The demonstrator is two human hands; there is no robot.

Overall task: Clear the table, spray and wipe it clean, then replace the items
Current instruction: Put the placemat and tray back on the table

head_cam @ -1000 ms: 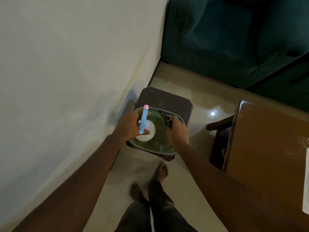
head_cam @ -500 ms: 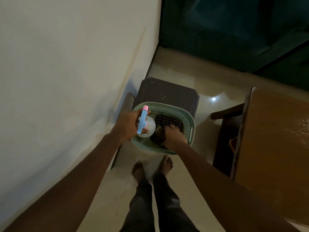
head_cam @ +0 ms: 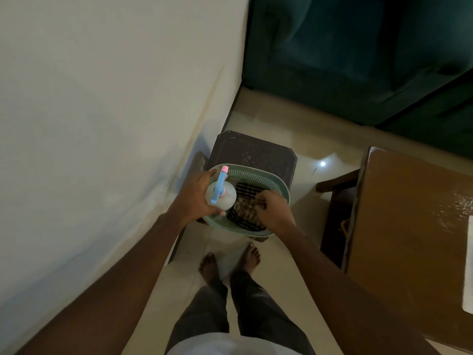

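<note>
I have a single view, the head camera, worn at standing height and tilted steeply down and forward. The basket (head_cam: 256, 173) on the stool (head_cam: 256, 151) sits mid-frame, within reach; feet (head_cam: 252, 255) below it, wall (head_cam: 102, 124) to the left, desk (head_cam: 409, 226) at the right edge.

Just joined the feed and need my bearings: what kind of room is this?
Probably a home living room: a dark green sofa, a wooden table and a tiled floor.
</note>
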